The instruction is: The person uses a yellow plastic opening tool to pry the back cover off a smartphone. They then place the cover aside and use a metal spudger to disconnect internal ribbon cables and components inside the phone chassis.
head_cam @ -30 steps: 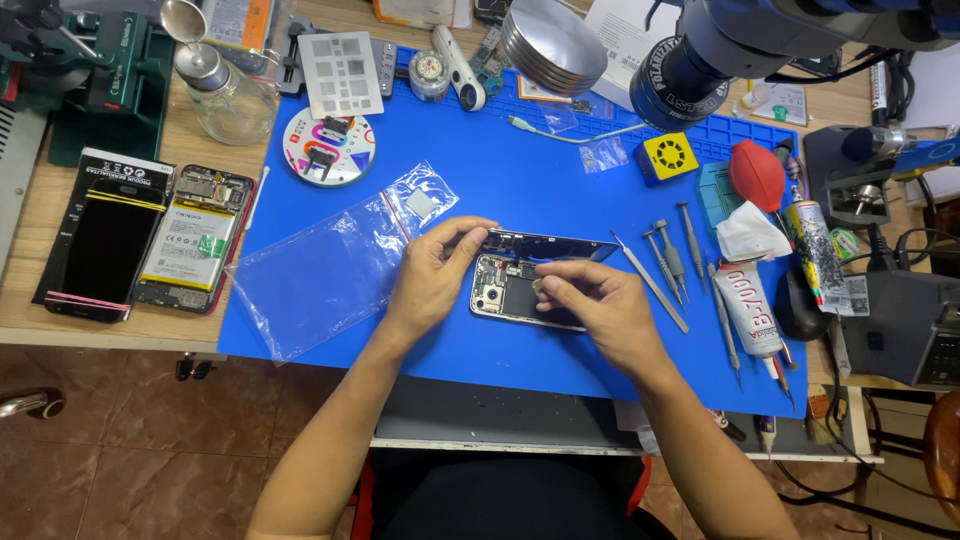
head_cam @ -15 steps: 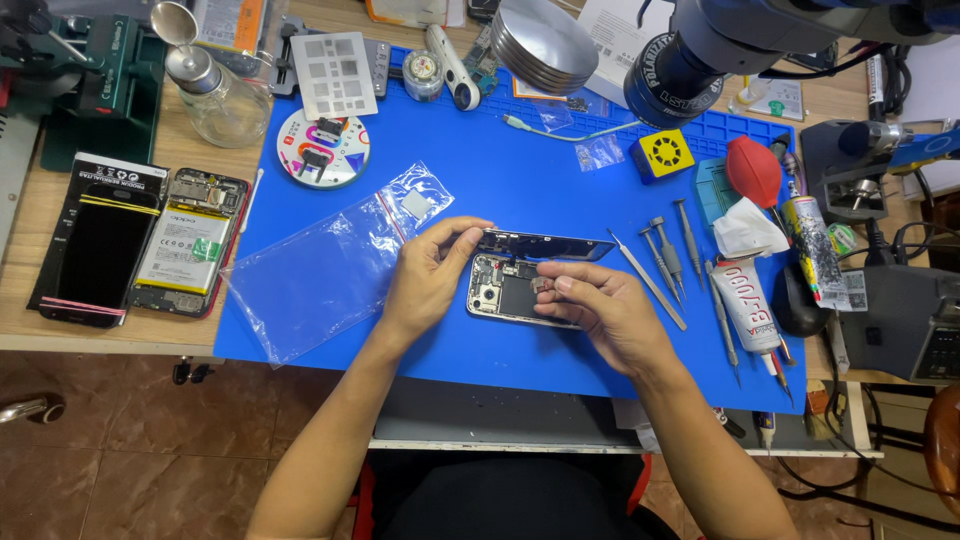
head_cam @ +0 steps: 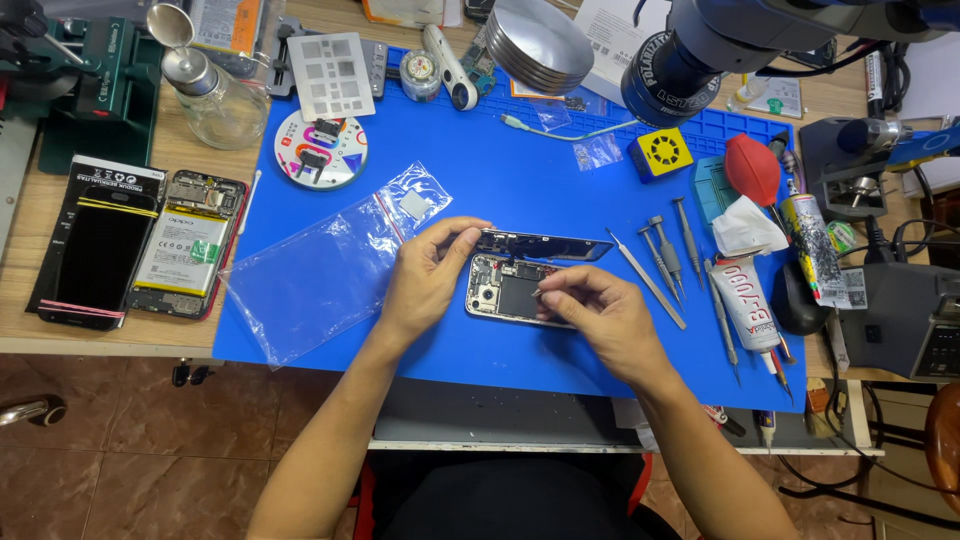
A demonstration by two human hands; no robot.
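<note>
Packages, labels and screens on the repair bench

At nine o'clock, a black flat box (head_cam: 95, 255) beside a green-white battery label (head_cam: 182, 252); a clear plastic bag (head_cam: 325, 265) left of centre; the lifted dark screen (head_cam: 543, 245) at centre; a white glue tube (head_cam: 745, 302) at three o'clock.

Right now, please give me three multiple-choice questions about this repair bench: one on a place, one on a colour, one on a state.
1. Where does the clear plastic bag lie?
A. left of the left hand
B. right of the glue tube
C. on the floor

2. What colour is the work mat?
A. green
B. blue
C. grey

3. In what state is the phone under the hands?
A. sealed shut
B. wrapped in the bag
C. opened, insides showing

Answers: 1 A, the bag spreads out beside the left hand; 2 B, the mat is plainly blue; 3 C, circuit parts show while the right hand works at it.
</note>
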